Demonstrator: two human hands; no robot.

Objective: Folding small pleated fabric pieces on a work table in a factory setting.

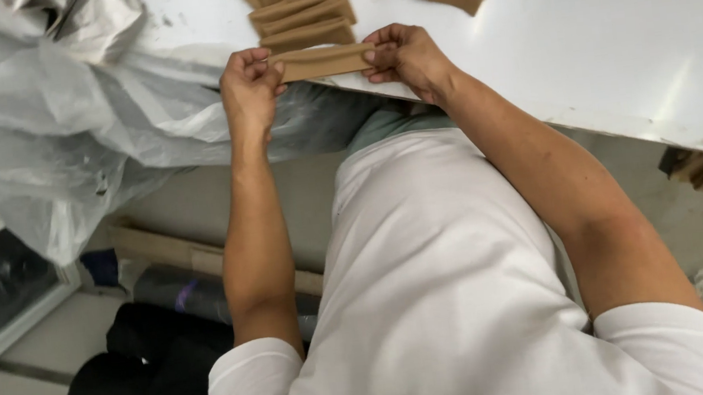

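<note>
Tan fabric strip: folded flat into a narrow band, lying level at the near edge of the white table. Pinched at both ends. Just nearer than the table's stack of like folded pieces.

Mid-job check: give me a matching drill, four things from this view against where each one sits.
Things:
1. folded tan strip
2. stack of tan pieces
3. clear plastic sheeting
4. dark rolls

Places:
A. on the floor, lower left
B. draped off the table's left end
C. held between the left hand and right hand at the edge of the white table
D. on the table just beyond the hands

Pairs: 1-C, 2-D, 3-B, 4-A
</note>
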